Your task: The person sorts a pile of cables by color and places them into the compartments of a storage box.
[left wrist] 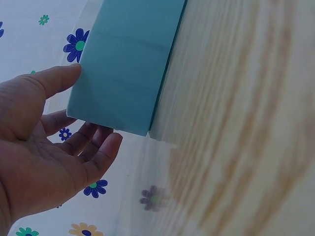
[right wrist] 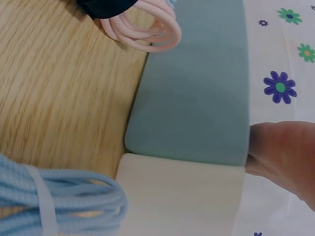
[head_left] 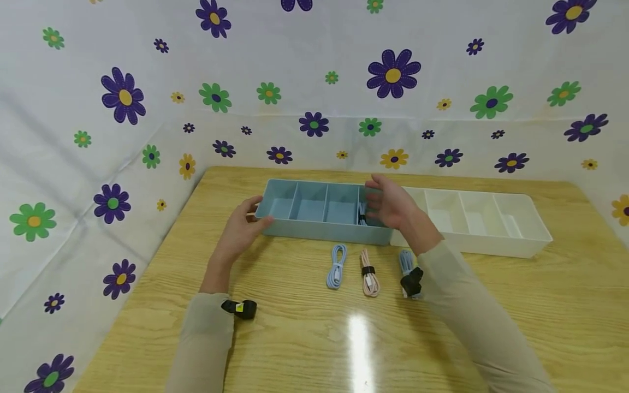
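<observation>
A blue divided box [head_left: 326, 230] stands lengthwise at the back of the table. My left hand [head_left: 239, 228] holds its left end, thumb at the front corner and fingers around the end wall; the left wrist view shows this hand [left wrist: 59, 132] from close by. Over the rightmost blue compartment is my right hand [head_left: 390, 203], fingers loosely extended and holding nothing. Beside those fingers, a coiled cable with a black strap [head_left: 362, 214] lies in that compartment, partly hidden. Only part of the right hand [right wrist: 285, 152] shows in the right wrist view, past the box rim.
A white divided box [head_left: 472, 243] adjoins the blue box's right end. In front lie a light blue coiled cable [head_left: 336, 267], a pink coiled cable [head_left: 369, 274] with a black strap, and another blue coiled cable [head_left: 406, 261] partly behind the right wrist camera. A flowered cloth [head_left: 314, 98] hangs behind.
</observation>
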{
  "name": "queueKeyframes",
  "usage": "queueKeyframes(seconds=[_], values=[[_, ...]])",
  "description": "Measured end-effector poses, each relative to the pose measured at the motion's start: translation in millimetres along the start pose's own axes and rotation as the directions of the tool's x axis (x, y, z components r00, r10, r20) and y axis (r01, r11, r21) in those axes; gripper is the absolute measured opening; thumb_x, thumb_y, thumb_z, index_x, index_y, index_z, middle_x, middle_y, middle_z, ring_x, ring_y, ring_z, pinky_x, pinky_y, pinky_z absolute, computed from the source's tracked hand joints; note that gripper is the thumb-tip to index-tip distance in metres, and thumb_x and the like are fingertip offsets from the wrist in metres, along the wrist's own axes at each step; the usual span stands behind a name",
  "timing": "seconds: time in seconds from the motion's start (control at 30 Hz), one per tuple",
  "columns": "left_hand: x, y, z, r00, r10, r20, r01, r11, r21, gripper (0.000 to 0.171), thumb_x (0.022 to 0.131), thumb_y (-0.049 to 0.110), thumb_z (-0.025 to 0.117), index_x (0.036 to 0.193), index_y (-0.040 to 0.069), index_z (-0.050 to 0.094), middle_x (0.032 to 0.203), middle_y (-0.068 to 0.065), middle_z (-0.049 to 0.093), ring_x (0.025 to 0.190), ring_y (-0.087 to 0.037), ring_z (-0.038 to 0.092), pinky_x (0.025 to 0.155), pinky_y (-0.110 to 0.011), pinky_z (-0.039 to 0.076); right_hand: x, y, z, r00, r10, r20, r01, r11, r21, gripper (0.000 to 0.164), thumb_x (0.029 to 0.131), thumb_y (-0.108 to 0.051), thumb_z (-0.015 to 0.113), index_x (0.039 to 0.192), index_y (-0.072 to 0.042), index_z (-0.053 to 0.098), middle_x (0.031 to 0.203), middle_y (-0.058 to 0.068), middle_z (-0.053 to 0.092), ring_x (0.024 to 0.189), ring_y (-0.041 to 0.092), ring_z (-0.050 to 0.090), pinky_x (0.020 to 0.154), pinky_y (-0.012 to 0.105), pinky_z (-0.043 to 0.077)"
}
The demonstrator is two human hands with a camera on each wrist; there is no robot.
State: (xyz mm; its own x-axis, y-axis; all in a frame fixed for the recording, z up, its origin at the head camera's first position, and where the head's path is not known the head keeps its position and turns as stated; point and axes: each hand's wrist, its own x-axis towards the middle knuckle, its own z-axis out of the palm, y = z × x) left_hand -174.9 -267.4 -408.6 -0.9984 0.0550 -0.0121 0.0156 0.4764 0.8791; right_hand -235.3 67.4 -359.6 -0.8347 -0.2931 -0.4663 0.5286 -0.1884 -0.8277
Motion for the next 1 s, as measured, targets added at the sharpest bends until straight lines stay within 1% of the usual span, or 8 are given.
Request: queueKeyframes(seconds=[0.1, 0.3, 0.47, 0.6, 0.73, 0.87, 0.93, 1.0], values=[[-1.2, -0.3, -1.3, 1.000, -0.001, -0.011, 0.001, 1.000, 0.015, 0.067, 0.099, 0.028, 0.063, 0.154, 0.007, 0.032, 0.145, -0.023, 0.042, 0.120, -0.038, 0.049, 0.093, -0.047, 0.045, -7, -1, -2, 0.999, -0.024, 0.039, 0.024, 1.000, -0.009, 0.061, 0.108, -0.040, 0.031, 0.159, -0.010, 0.018, 0.166, 0.014, 0.008, 0.151, 0.036, 0.006, 0.121, 0.050, 0.012], [-4.6, -2.0, -3.9, 0.999, -0.029, -0.015, 0.029, 0.999, 0.038, 0.068, 0.099, 0.029, 0.062, 0.155, 0.008, 0.031, 0.146, -0.024, 0.041, 0.123, -0.039, 0.047, 0.095, -0.048, 0.044, -24, -5, -10, 0.991, -0.058, 0.118, 0.059, 0.998, -0.003, 0.059, 0.110, -0.037, 0.027, 0.160, -0.009, 0.013, 0.165, 0.016, 0.005, 0.151, 0.037, 0.005, 0.120, 0.049, 0.014], [-4.3, 2.1, -3.6, 1.000, -0.013, -0.015, 0.014, 0.999, 0.041, 0.068, 0.099, 0.028, 0.062, 0.155, 0.007, 0.031, 0.146, -0.024, 0.041, 0.122, -0.039, 0.047, 0.095, -0.048, 0.044, -43, -10, -25, 0.982, -0.107, 0.153, 0.101, 0.994, 0.046, 0.058, 0.110, -0.033, 0.025, 0.160, -0.008, 0.009, 0.165, 0.018, 0.001, 0.152, 0.035, 0.005, 0.120, 0.048, 0.015], [-2.5, 5.0, -4.0, 1.000, -0.007, -0.016, 0.007, 0.999, 0.049, 0.067, 0.099, 0.026, 0.063, 0.155, 0.006, 0.031, 0.145, -0.025, 0.041, 0.121, -0.040, 0.048, 0.095, -0.048, 0.044, -57, -12, -34, 0.970, -0.141, 0.197, 0.123, 0.987, 0.104, 0.059, 0.110, -0.034, 0.026, 0.160, -0.009, 0.006, 0.166, 0.017, -0.003, 0.152, 0.034, 0.002, 0.121, 0.047, 0.013], [-0.2, 6.2, -2.9, 1.000, -0.004, -0.013, 0.004, 0.999, 0.047, 0.068, 0.099, 0.027, 0.062, 0.155, 0.005, 0.031, 0.146, -0.026, 0.041, 0.121, -0.040, 0.048, 0.095, -0.048, 0.044, -67, -11, -43, 0.963, -0.180, 0.203, 0.152, 0.978, 0.145, 0.059, 0.110, -0.035, 0.030, 0.160, -0.010, 0.010, 0.166, 0.017, 0.000, 0.152, 0.036, 0.004, 0.120, 0.049, 0.013], [0.6, 4.3, -1.0, 1.000, -0.015, -0.009, 0.016, 0.999, 0.052, 0.067, 0.100, 0.027, 0.061, 0.155, 0.006, 0.030, 0.146, -0.025, 0.040, 0.123, -0.040, 0.047, 0.095, -0.048, 0.044, -74, -7, -50, 0.959, -0.197, 0.205, 0.162, 0.971, 0.179, 0.059, 0.110, -0.035, 0.031, 0.160, -0.010, 0.012, 0.165, 0.017, 0.004, 0.151, 0.036, 0.008, 0.120, 0.050, 0.016], [0.9, 3.5, 0.4, 1.000, -0.018, -0.007, 0.018, 0.998, 0.056, 0.067, 0.100, 0.027, 0.061, 0.155, 0.006, 0.029, 0.147, -0.025, 0.040, 0.123, -0.040, 0.047, 0.095, -0.048, 0.044, -77, -4, -54, 0.954, -0.203, 0.218, 0.162, 0.968, 0.192, 0.059, 0.110, -0.034, 0.029, 0.160, -0.010, 0.009, 0.165, 0.017, 0.003, 0.151, 0.037, 0.007, 0.120, 0.049, 0.015], [2.3, 3.1, 2.0, 1.000, -0.012, -0.006, 0.013, 0.998, 0.057, 0.067, 0.100, 0.027, 0.061, 0.155, 0.006, 0.030, 0.146, -0.025, 0.040, 0.123, -0.040, 0.047, 0.094, -0.047, 0.045, -80, 0, -58, 0.952, -0.211, 0.223, 0.165, 0.964, 0.207, 0.058, 0.110, -0.034, 0.030, 0.159, -0.010, 0.013, 0.165, 0.017, 0.002, 0.151, 0.037, 0.007, 0.120, 0.050, 0.015]])
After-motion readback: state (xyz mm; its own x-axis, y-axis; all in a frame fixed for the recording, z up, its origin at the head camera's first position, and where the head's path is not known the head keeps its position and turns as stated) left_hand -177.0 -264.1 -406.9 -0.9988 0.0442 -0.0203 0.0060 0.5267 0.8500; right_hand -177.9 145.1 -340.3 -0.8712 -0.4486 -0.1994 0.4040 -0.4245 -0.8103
